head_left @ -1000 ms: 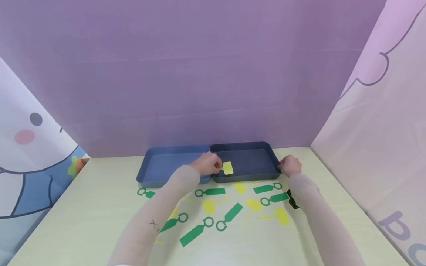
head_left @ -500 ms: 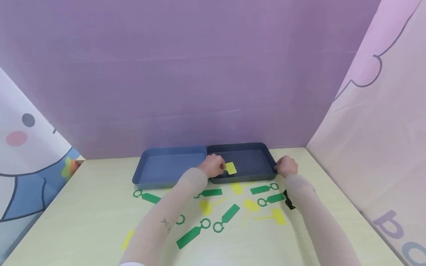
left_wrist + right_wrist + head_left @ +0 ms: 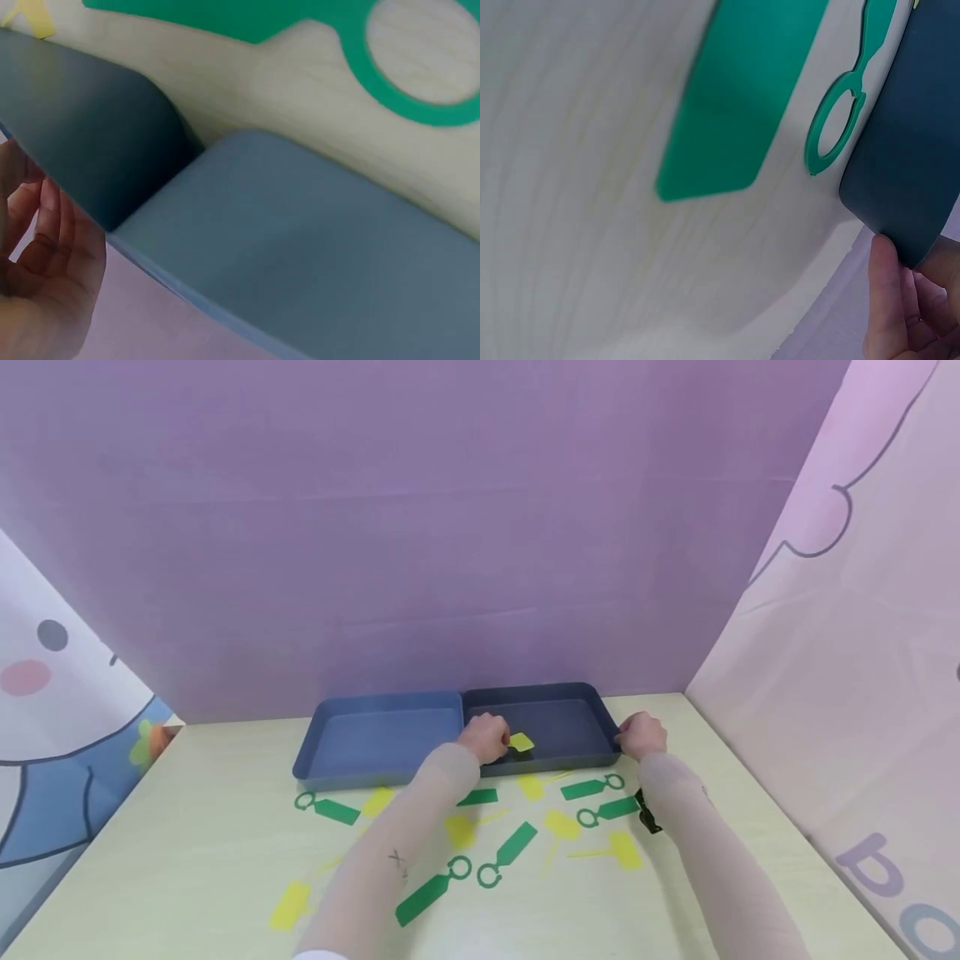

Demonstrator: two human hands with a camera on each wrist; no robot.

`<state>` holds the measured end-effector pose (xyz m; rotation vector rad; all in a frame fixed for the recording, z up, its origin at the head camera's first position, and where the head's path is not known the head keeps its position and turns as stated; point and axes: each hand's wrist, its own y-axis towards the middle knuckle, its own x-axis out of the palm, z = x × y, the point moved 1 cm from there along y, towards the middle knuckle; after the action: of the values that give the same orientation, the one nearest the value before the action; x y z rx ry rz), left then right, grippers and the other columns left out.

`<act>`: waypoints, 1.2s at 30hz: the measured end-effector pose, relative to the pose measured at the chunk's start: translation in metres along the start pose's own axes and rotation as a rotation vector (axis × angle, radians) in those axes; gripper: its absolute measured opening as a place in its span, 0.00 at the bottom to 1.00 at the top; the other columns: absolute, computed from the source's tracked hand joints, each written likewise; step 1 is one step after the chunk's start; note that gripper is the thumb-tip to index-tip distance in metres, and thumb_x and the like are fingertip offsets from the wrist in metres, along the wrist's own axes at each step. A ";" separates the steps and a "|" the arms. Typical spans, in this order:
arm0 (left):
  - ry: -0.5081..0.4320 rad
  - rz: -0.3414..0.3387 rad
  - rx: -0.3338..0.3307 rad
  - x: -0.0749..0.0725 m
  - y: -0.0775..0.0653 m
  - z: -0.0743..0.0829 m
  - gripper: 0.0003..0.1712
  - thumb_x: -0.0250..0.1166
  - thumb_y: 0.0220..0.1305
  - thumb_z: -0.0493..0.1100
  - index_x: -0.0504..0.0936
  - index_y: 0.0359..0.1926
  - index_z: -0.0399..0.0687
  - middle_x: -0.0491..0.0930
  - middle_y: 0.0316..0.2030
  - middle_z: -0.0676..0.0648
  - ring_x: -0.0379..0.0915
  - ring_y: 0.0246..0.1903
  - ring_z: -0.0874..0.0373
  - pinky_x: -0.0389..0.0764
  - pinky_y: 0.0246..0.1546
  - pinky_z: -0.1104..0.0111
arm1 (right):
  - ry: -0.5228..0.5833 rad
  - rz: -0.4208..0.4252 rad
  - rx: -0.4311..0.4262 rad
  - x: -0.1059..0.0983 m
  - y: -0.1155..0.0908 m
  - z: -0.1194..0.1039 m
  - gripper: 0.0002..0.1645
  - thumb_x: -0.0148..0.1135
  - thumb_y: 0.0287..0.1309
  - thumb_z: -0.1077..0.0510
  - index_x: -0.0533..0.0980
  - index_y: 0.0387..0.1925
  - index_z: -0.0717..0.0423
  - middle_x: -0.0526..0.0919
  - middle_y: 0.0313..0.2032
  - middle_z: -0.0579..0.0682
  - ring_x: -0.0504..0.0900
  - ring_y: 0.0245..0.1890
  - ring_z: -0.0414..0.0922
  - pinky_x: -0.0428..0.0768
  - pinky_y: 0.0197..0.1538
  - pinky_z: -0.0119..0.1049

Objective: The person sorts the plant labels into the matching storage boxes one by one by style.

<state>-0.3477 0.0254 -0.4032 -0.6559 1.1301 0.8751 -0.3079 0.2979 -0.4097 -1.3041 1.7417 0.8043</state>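
Note:
My left hand [image 3: 486, 737] is over the left front part of the dark navy tray [image 3: 551, 714]. It pinches a yellow tag [image 3: 521, 742], whose flat square end sticks out to the right of the fingers. In the left wrist view the left hand [image 3: 52, 262] is behind the tray walls, and the tag is hidden there. At the navy tray's right front corner, my right hand [image 3: 642, 735] grips the rim. The right wrist view shows thumb and fingers of the right hand [image 3: 915, 300] on either side of the tray wall [image 3: 907, 142].
A lighter blue tray [image 3: 386, 735] stands against the navy one on its left. Several green ring tags [image 3: 517, 843] and yellow tags [image 3: 624, 850] lie scattered before the trays. A black object [image 3: 648, 812] shows beside the right forearm. A purple cloth [image 3: 420, 527] hangs behind.
My left hand has moved slightly right and lower with the yellow tag, which now looks flatter. The right hand stays on the navy tray's corner. The head view has shifted a little.

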 end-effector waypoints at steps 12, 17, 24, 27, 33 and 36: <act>0.043 0.000 -0.052 0.014 0.005 -0.001 0.05 0.64 0.56 0.37 0.84 0.34 0.48 0.82 0.32 0.50 0.77 0.32 0.57 0.80 0.38 0.67 | 0.001 0.000 -0.002 -0.001 -0.006 -0.005 0.16 0.59 0.54 0.61 0.78 0.42 0.68 0.80 0.44 0.64 0.76 0.46 0.62 0.68 0.54 0.57; 0.034 -0.004 -0.074 0.015 0.004 -0.001 0.06 0.63 0.57 0.37 0.85 0.35 0.47 0.83 0.34 0.49 0.78 0.35 0.55 0.80 0.41 0.66 | 0.002 -0.001 0.003 -0.001 -0.005 -0.004 0.16 0.59 0.54 0.61 0.78 0.43 0.67 0.80 0.45 0.64 0.76 0.46 0.62 0.68 0.54 0.57; 0.023 0.004 -0.083 0.015 0.004 -0.003 0.08 0.60 0.59 0.35 0.85 0.36 0.46 0.83 0.36 0.47 0.78 0.38 0.52 0.79 0.42 0.65 | -0.008 0.008 -0.005 -0.002 -0.004 -0.005 0.16 0.60 0.53 0.61 0.78 0.42 0.67 0.80 0.44 0.64 0.76 0.45 0.61 0.69 0.54 0.56; 0.015 -0.004 -0.086 0.014 0.003 -0.001 0.08 0.59 0.60 0.35 0.85 0.35 0.45 0.83 0.35 0.47 0.78 0.37 0.52 0.79 0.42 0.64 | -0.008 0.008 0.001 -0.003 -0.004 -0.005 0.16 0.60 0.53 0.61 0.78 0.43 0.67 0.80 0.44 0.64 0.76 0.46 0.62 0.68 0.54 0.57; 0.007 -0.009 -0.104 0.013 0.003 0.000 0.08 0.61 0.59 0.35 0.85 0.37 0.45 0.83 0.36 0.47 0.78 0.38 0.51 0.79 0.43 0.63 | -0.015 0.009 -0.002 -0.003 -0.003 -0.003 0.16 0.60 0.53 0.61 0.78 0.42 0.67 0.81 0.44 0.64 0.76 0.45 0.62 0.68 0.55 0.57; 0.009 -0.003 -0.110 0.014 0.004 -0.001 0.07 0.62 0.58 0.36 0.85 0.37 0.45 0.83 0.36 0.47 0.78 0.38 0.51 0.79 0.43 0.63 | -0.017 0.005 -0.012 -0.003 -0.002 -0.003 0.16 0.60 0.53 0.61 0.78 0.42 0.67 0.81 0.43 0.64 0.77 0.45 0.62 0.68 0.55 0.57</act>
<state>-0.3487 0.0305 -0.4168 -0.7524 1.0944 0.9370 -0.3059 0.2966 -0.4054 -1.2981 1.7299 0.8273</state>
